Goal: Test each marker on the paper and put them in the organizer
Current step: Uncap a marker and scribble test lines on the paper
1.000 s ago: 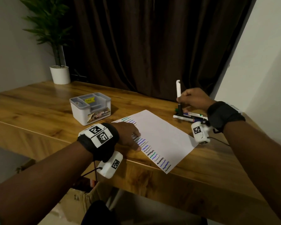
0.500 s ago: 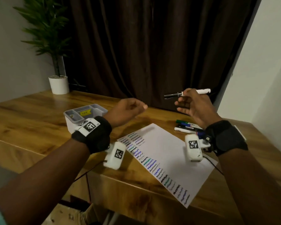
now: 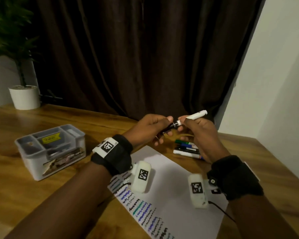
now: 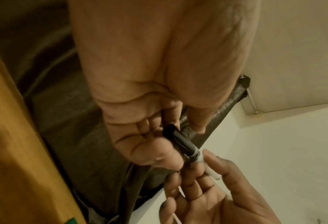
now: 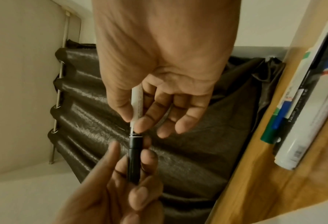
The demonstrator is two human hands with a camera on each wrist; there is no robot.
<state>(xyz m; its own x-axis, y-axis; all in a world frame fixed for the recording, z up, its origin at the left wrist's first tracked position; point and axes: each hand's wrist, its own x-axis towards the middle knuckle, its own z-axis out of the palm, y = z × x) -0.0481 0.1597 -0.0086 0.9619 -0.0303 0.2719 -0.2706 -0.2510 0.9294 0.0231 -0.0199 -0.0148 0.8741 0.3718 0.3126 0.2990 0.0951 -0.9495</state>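
While both hands are raised over the desk (image 3: 97, 128), the head view shows the marker (image 3: 193, 117) held level between them, above the far end of the paper (image 3: 171, 183). Left hand (image 3: 150, 130) has its fingers curled round the black cap (image 3: 171, 127); right hand (image 3: 202, 135) pinches the white barrel just beside the cap joint. Organizer (image 3: 41, 163) sits well to the left on the desk, compartments up. Remaining markers (image 3: 186, 149) lie in a loose pile near the paper's far right corner. Rows of squiggles run down the paper's left edge.

Left wrist view: cap (image 4: 180, 141) lies across the left fingers (image 4: 155, 154) with the thumb over it; right fingertips meet the barrel at the joint. Whether the cap has started to part from the barrel is hard to tell, given the blur.

Right wrist view: thumb and forefinger of the right hand (image 5: 159, 75) pinch the barrel (image 5: 136, 104) close to the cap (image 5: 135, 157). Only this view shows the joint square-on, cap seemingly seated, and the pile's labels (image 5: 301, 109) close up.

Judgement: marker is light, rigid, smooth plastic, likely slippery; best held near the joint on both sides, pulled straight apart, not bent.
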